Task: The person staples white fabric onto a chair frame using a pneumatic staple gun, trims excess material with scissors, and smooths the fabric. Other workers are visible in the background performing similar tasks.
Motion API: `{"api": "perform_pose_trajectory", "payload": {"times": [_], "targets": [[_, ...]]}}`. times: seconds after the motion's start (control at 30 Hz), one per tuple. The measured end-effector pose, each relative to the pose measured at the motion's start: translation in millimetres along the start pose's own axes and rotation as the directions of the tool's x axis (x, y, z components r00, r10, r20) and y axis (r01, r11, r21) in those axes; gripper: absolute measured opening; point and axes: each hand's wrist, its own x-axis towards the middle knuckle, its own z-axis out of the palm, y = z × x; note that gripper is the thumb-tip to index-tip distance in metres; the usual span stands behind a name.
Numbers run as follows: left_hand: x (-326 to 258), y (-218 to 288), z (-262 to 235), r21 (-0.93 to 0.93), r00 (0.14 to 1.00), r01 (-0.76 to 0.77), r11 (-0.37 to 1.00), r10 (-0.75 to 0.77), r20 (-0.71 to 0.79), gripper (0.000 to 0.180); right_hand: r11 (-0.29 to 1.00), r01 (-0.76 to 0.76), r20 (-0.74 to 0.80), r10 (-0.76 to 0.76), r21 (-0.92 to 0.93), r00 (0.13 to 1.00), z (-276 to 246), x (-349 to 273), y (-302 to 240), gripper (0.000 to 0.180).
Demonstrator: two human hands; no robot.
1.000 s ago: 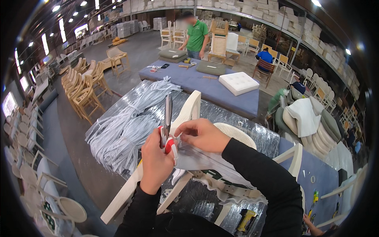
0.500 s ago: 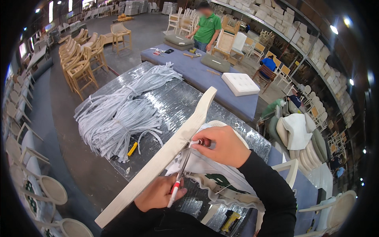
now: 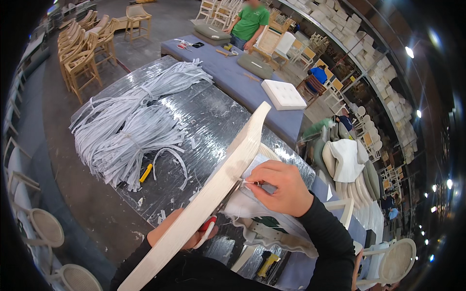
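Note:
A pale wooden chair frame stands before me, its long leg (image 3: 213, 186) slanting from lower left to upper middle. White fabric (image 3: 242, 203) covers the part beside that leg. My left hand (image 3: 167, 227), partly hidden behind the leg, grips scissors with red-and-white handles (image 3: 208, 228); their blades point up along the leg toward the fabric edge. My right hand (image 3: 281, 186) pinches a small bit of white fabric right at the blade tips, against the leg. Below it, the loose wavy edge of grey-white cloth (image 3: 272, 242) hangs around a dark green patch.
Bundles of pale grey fabric strips (image 3: 131, 145) and a yellow-handled cutter (image 3: 146, 173) lie on the plastic-wrapped table (image 3: 194, 114). A yellow-and-black tool (image 3: 268, 266) sits near me. Behind, a blue-covered table (image 3: 228, 68) holds cushions. A person in green (image 3: 250, 24) stands there.
The scissors have moved up the leg, and their handles now sit closer behind it. My right fingers have tightened into a pinch on the fabric. The view has shifted rightward.

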Motion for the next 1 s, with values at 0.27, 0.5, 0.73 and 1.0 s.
{"api": "perform_pose_trajectory", "payload": {"times": [0.27,0.5,0.73,1.0], "targets": [[1,-13,0,-0.576,0.960,0.275,0.770,-0.188,0.208,0.020,0.999,-0.048,-0.054,0.047,-0.003,0.997,5,0,-4,0.017],[12,-7,-8,-0.340,0.991,0.099,0.935,-0.062,0.117,0.027,0.999,-0.041,-0.066,0.042,0.016,0.997,7,-1,1,0.018],[13,-6,0,-0.323,0.998,-0.011,0.946,-0.007,-0.056,0.019,0.994,-0.098,-0.062,0.101,0.054,0.993,7,-3,0,0.018],[-27,-44,18,-0.406,0.943,0.321,0.855,-0.248,0.224,0.031,0.990,-0.107,-0.065,0.112,0.088,0.992,7,-5,-1,0.015]]}}
